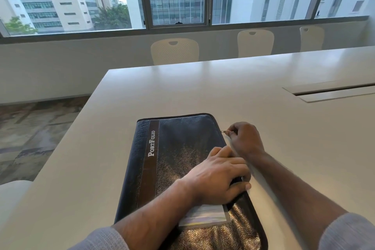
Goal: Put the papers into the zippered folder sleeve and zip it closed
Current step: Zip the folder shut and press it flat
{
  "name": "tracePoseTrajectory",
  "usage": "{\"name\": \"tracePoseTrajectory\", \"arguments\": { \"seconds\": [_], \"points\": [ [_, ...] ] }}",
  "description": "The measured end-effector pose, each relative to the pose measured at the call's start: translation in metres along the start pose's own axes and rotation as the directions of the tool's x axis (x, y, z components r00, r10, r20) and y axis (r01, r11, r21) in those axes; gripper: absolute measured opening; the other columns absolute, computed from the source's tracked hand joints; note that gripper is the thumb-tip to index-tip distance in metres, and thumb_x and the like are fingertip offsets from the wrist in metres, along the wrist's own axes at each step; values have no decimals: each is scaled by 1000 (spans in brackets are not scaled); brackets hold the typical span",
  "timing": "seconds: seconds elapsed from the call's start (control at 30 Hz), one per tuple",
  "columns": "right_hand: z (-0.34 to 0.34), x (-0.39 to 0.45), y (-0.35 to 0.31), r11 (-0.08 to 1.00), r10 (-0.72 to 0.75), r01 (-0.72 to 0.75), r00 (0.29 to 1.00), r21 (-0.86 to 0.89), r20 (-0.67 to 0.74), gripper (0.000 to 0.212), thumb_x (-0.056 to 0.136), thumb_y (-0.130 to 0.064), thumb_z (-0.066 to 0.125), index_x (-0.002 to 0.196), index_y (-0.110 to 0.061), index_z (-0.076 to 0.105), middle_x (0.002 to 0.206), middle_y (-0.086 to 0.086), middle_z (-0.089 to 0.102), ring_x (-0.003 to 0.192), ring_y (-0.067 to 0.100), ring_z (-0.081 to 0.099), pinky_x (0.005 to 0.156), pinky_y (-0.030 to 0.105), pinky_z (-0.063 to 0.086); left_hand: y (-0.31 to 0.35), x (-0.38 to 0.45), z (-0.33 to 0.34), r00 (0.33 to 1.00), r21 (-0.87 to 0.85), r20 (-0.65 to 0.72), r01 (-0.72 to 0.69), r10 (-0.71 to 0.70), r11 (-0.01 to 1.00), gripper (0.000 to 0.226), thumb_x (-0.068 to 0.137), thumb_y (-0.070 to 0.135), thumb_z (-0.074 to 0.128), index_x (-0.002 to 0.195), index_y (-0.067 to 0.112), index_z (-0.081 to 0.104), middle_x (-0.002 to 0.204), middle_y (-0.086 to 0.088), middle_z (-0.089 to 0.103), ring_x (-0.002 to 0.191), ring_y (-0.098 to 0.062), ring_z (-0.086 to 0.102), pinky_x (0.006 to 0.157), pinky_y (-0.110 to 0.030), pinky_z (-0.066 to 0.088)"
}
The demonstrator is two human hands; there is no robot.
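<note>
A dark leather zippered folder point(174, 148) marked "PortFolio" lies flat on the white table point(203, 91), its long side running away from me. My left hand point(219, 176) lies on its right half, fingers over the right edge and thumb curled against the table side. My right hand point(243, 140) is just off the folder's right edge near the far corner and pinches the small metal zipper pull point(223, 132). A pale label card point(205, 215) shows on the cover behind my left wrist. No loose papers are visible.
White chairs point(174, 50) stand along the far side of the table under a wide window. A recessed cable slot point(332, 93) sits in the tabletop at the right. The table's left edge drops to patterned carpet point(34, 132).
</note>
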State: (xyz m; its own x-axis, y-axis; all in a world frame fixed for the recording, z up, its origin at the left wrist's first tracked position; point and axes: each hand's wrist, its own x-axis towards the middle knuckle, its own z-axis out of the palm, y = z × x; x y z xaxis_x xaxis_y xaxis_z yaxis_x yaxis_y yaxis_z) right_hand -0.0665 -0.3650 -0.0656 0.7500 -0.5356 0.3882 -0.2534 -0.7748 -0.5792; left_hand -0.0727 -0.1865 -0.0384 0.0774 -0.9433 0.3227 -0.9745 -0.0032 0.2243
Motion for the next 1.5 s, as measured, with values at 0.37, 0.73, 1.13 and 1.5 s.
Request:
{"name": "tracePoseTrajectory", "arguments": {
  "seconds": [0.37, 0.73, 1.13, 1.5],
  "points": [
    [14, 35, -2, 999, 43, -43, 999, -14, 7, 13, 89, -17, 66, 80, -10, 74, 81, 5, 73, 73, 21, 64, 69, 34, 55, 0, -1, 5, 999, -34, -34, -6, 5, 999, 18, 91, 44, 61, 92, 27, 64, 97, 15, 60, 101, -14, 42, 97, -37, 33],
    [17, 38, 4, 996, -77, 75, 996, 39, 49, 7, 88, -13, 67, 82, -10, 70, 77, 3, 69, 71, 20, 61, 68, 33, 52, -139, -32, -41, 710, 141, -141, 705, -690, 695, 77, 84, 75, 40, 145, 28, 42, 154, 3, 40, 141, -18, 34, 117, -40, 22],
    [23, 51, 10, 995, -95, 95, 995, 36, 10, 8, 88, -15, 69, 85, -8, 70, 79, 6, 72, 73, 23, 63, 69, 37, 54, -176, -19, -39, 612, 124, -84, 790, -787, 601, 114, 45, 105, 32, 132, 34, 52, 129, 2, 44, 124, -22, 34, 107, -42, 28],
    [34, 76, 7, 988, -126, 117, 988, 100, 84, 5, 86, -10, 67, 85, -14, 69, 73, -1, 66, 71, 22, 62, 68, 32, 51, -177, -21, -34, 673, 76, -77, 740, -736, 668, 109, 46, 102, 44, 130, 34, 54, 123, 5, 45, 118, -16, 35, 101, -38, 34]
  ]
}}
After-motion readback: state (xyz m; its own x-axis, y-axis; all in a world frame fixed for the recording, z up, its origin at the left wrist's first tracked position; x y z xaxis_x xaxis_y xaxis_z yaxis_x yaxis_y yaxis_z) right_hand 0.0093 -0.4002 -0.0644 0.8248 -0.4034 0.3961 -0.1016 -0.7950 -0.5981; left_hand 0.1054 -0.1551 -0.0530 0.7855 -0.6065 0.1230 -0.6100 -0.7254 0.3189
